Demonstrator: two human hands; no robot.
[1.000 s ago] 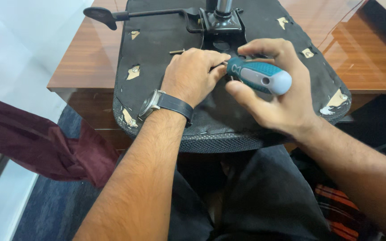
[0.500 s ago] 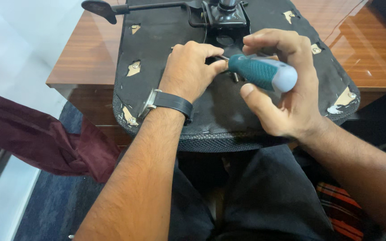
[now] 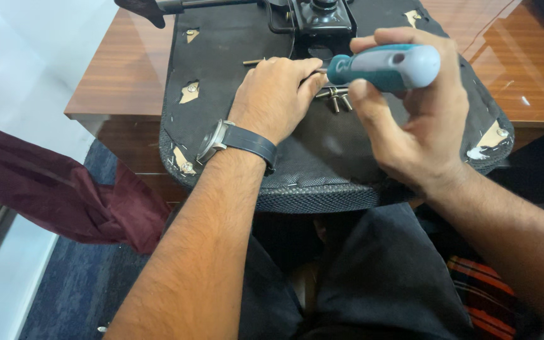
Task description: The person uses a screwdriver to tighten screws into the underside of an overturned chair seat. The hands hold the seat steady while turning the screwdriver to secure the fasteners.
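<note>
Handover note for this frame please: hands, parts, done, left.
Left hand: fingers down on the upturned black chair seat base, at the screwdriver tip.
Right hand: gripping the teal and grey screwdriver, pointed toward the black metal mechanism plate.
Loose metal bolts lie on the seat.
Done: cannot tell.
Left: the loose bolts are not yet fitted.

the seat (image 3: 322,151) lies on the table (image 3: 121,82), bolts (image 3: 336,97) on the seat, cloth (image 3: 51,189) left of it, mechanism (image 3: 319,16) at its far edge.
</note>
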